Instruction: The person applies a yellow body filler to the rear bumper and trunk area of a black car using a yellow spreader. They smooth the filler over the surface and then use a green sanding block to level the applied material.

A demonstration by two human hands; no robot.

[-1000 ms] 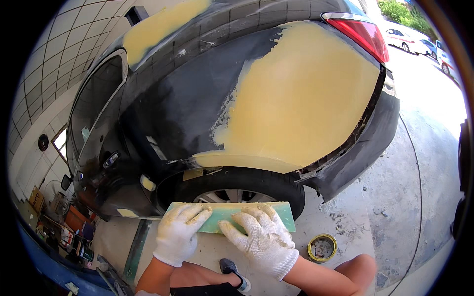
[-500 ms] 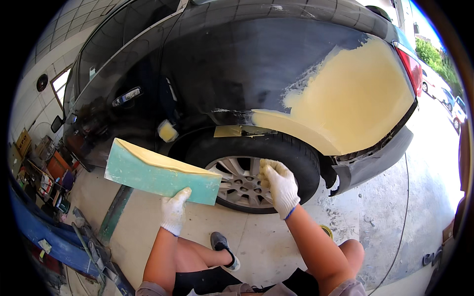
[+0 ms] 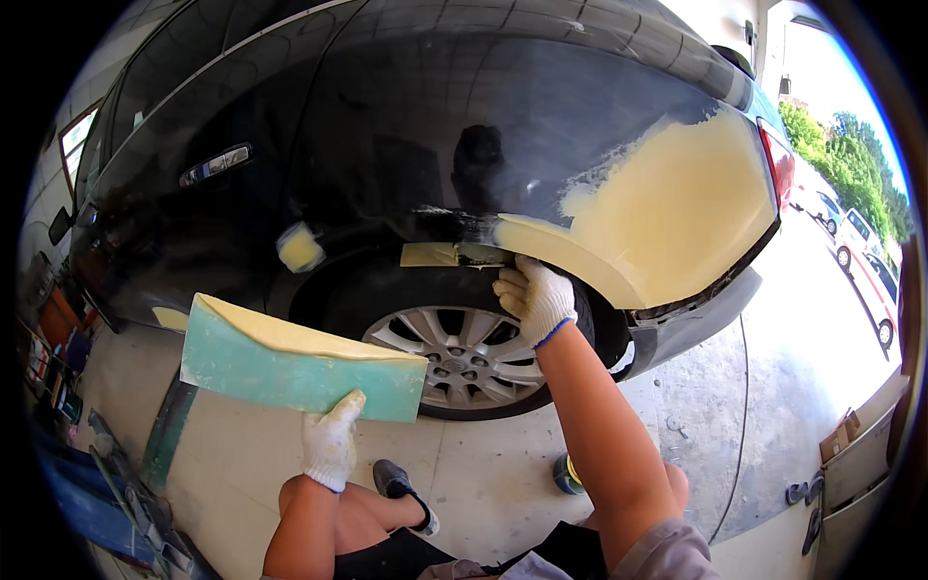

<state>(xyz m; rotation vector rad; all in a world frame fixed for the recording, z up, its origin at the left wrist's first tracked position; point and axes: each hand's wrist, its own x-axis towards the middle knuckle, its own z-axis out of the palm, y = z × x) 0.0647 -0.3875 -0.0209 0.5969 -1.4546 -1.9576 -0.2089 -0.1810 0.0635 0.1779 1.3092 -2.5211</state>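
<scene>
- At lower left of centre: left hand (image 3: 331, 445), in a white knitted glove, clamped on the lower edge of a flat green board (image 3: 290, 382), near the board's right end; thumb on the near face.
- Left of centre: the same board, broad and four-sided, tilted slightly down to the right; a thick band of pale yellow paste (image 3: 256, 324) along its upper edge, widest toward the left.
- Centre, slightly right: right hand (image 3: 541, 300), gloved alike with a blue cuff edge, apart from the left; fingers curled at the right end of a small yellowish strip. Whether they grip it cannot be told.
- Centre: that strip (image 3: 425, 254), flat, partly dark toward its right end, at the top of the tyre (image 3: 353, 300), beneath the wheel arch.
- Below it: wheel rim (image 3: 464, 362), silver, many-spoked, partly covered by the board.
- Across the upper frame: dark car (image 3: 406, 116), glossy, with a chrome door handle (image 3: 215, 164) at upper left.
- Right of centre: large yellow patch (image 3: 686, 213) on the rear panel, ragged at its left border, running down along the arch; red tail light (image 3: 779, 164) beside it.
- Lower centre: round tin (image 3: 567, 476), on the floor, partly behind the right forearm.
</scene>
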